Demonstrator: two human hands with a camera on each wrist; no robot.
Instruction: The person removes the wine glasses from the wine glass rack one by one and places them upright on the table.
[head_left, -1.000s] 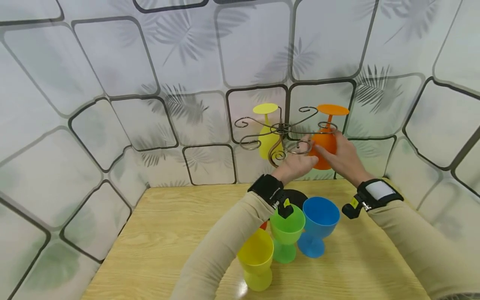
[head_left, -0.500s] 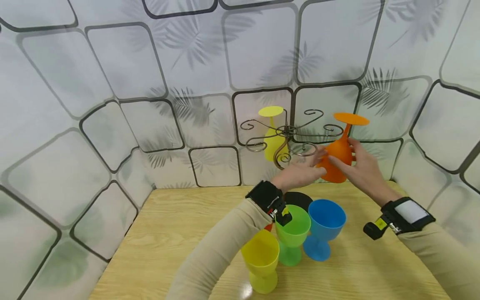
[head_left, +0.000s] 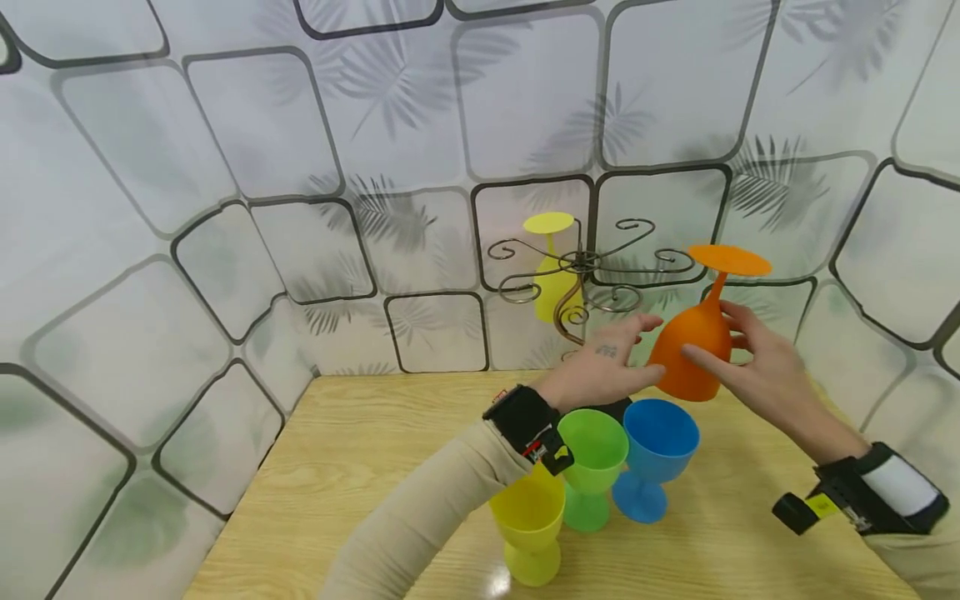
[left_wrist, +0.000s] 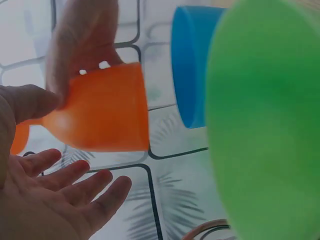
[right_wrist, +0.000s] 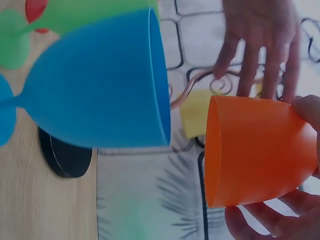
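Observation:
My right hand (head_left: 772, 371) grips an orange goblet (head_left: 693, 354) by its bowl, tilted upside down with the foot at the top. Just left of the bowl is my left hand (head_left: 603, 360), fingers extended; in the left wrist view its palm (left_wrist: 45, 205) faces the goblet with spread fingers. Behind my hands stands a metal rack (head_left: 581, 262) with curled arms. A yellow goblet (head_left: 553, 292) hangs upside down from its far side. Below the orange goblet, a blue goblet (head_left: 660, 442) and a green goblet (head_left: 591, 454) stand upright on the table.
Another yellow goblet (head_left: 528, 525) stands upright nearer me, partly behind my left sleeve. The rack's round black base (right_wrist: 65, 155) shows beside the blue goblet. A bit of a red thing (right_wrist: 36, 12) appears behind the green goblet. Patterned cloth hangs behind the wooden table (head_left: 360, 467).
The orange goblet has come off the rack's right-hand curl and moved right, down and nearer me in my right hand. My left hand has let go of it and its fingers have straightened.

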